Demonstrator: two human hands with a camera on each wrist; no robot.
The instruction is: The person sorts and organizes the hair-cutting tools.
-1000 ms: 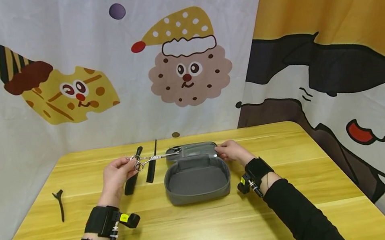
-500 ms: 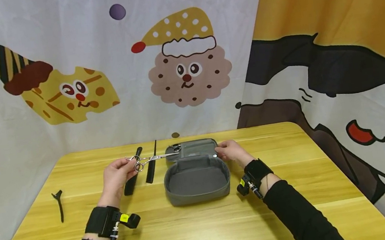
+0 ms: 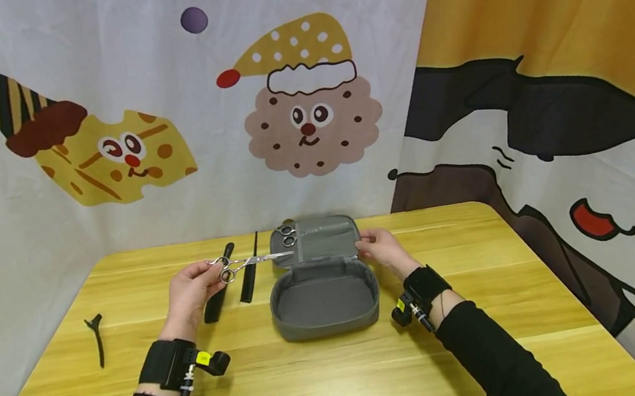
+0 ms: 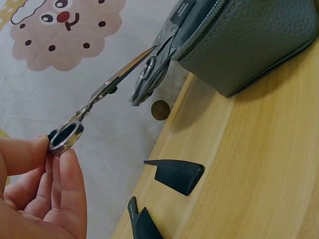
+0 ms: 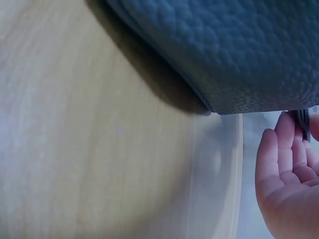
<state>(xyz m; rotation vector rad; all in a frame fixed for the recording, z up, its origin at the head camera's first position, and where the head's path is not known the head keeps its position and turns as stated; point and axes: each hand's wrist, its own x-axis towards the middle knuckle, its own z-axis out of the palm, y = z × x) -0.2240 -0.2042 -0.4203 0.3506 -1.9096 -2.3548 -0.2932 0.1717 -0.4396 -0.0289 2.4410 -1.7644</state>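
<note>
Above the table (image 3: 330,383), the left hand (image 3: 189,288) pinches silver scissors (image 3: 268,257) at the handle end, tips toward the raised lid (image 3: 329,240) of the gray case (image 3: 329,329); the right hand (image 3: 384,247) pinches that lid's edge. Keeping both steady should prevent snagging.

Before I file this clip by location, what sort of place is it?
Probably an indoor recording booth, though the wider room is out of view: cartoon-printed fabric hangs behind a wood-grain table, and two wrist cameras are being worn.

The grey case lid (image 3: 329,240), held by the right hand (image 3: 383,247), had tilted further upright, exposing more of its stowed scissors' handles (image 3: 289,240).
</note>
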